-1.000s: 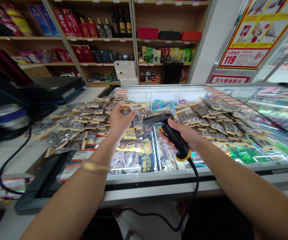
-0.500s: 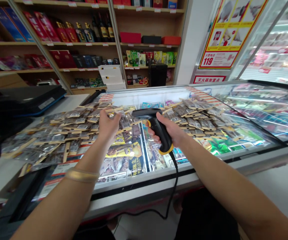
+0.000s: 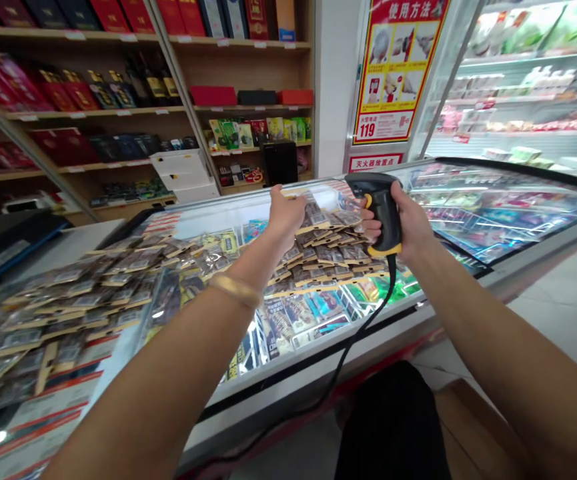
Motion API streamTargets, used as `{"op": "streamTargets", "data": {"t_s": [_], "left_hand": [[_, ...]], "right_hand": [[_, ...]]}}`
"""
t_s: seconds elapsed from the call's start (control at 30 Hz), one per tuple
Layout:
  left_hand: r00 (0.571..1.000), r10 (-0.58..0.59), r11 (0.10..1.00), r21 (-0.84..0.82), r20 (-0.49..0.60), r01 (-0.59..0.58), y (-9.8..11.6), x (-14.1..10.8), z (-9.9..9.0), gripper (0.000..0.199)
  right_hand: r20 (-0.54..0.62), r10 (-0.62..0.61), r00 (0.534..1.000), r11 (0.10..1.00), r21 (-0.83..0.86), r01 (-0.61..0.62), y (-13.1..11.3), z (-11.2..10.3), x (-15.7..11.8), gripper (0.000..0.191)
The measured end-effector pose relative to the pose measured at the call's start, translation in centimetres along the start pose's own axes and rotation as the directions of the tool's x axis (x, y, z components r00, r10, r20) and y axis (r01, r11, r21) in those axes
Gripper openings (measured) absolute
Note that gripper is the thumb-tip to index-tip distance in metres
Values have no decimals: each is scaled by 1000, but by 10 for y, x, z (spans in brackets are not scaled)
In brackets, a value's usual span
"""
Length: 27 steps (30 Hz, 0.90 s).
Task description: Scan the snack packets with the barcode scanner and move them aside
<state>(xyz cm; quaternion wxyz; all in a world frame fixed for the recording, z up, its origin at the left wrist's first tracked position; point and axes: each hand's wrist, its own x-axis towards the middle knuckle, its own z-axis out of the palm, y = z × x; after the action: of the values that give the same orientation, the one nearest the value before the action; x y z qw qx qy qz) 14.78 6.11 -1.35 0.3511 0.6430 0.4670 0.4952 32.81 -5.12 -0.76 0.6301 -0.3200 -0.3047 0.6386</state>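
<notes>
Left hand (image 3: 284, 217) pinches 1 packet (image 3: 314, 212) over the pile (image 3: 335, 255), fingers nearly closed; right hand (image 3: 411, 223) is wrapped round the scanner (image 3: 387, 217). Packet's probably light, floppy, kinda slick, so I'd grab the card edge (image 3: 293, 197).

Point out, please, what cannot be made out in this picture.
All in the head view:
- Print on the packet in the left hand: blurred and too small.
- Reading window of the barcode scanner in the right hand: turned away from the camera.
- Far end of the cable: cut off at the bottom edge.
</notes>
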Motion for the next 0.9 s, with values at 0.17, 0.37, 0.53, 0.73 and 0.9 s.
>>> {"op": "streamTargets", "data": {"t_s": [0.17, 0.37, 0.53, 0.73, 0.9], "left_hand": [[951, 49, 795, 565, 305, -222, 6, -25, 34, 69], [909, 49, 571, 735, 415, -366, -4, -40, 43, 69], [913, 53, 570, 738, 405, -361, 4, -39, 43, 73], [926, 248, 675, 635, 284, -375, 12, -43, -8, 63], [969, 235, 724, 652, 70, -223, -28, -23, -94, 52]], "right_hand": [[-40, 45, 998, 996, 82, -41, 14, -30, 8, 52], [-66, 75, 995, 994, 83, -69, 26, -29, 16, 51], [-110, 55, 992, 996, 72, -47, 19, -18, 13, 49], [-15, -56, 998, 994, -93, 55, 10, -5, -1, 51], [68, -43, 997, 996, -77, 48, 22, 37, 1, 53]]}}
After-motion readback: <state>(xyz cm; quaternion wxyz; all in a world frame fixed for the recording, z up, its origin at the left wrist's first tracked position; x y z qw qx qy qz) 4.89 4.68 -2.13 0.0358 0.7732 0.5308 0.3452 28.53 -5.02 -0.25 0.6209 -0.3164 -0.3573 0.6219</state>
